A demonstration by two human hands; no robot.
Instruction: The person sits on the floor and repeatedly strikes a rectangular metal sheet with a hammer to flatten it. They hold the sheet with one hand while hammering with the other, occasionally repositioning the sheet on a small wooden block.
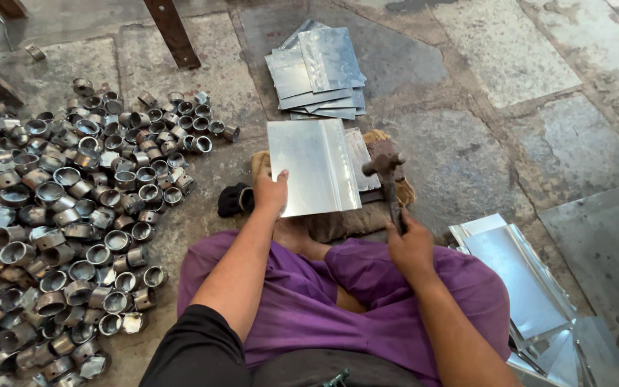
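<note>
The person is sitting on the stone floor [524, 64] in purple trousers, working a flat metal sheet [313, 166] that is lying on a worn block [395, 188] just in front of the knees. The left hand [271, 190] is pressing down flat on the sheet's near left corner, fingers spread, pinning it in place. The right hand [411, 245] is clamped around the handle of a hammer [387, 179], whose rusty head is hanging just over the sheet's right edge, where a folded strip is running along the side.

This looks like the hammering step, with the fold along that right edge being beaten. A clean blow would seem to call for the sheet to be lying steady under the left hand and for the hammer head to be landing square on the folded strip, well away from the fingers.

A stack of cut sheets [318, 72] is lying beyond the block, more sheets [521, 276] are sitting at the right, and a big heap of short metal rings [73, 215] is spreading across the floor to the left.
</note>
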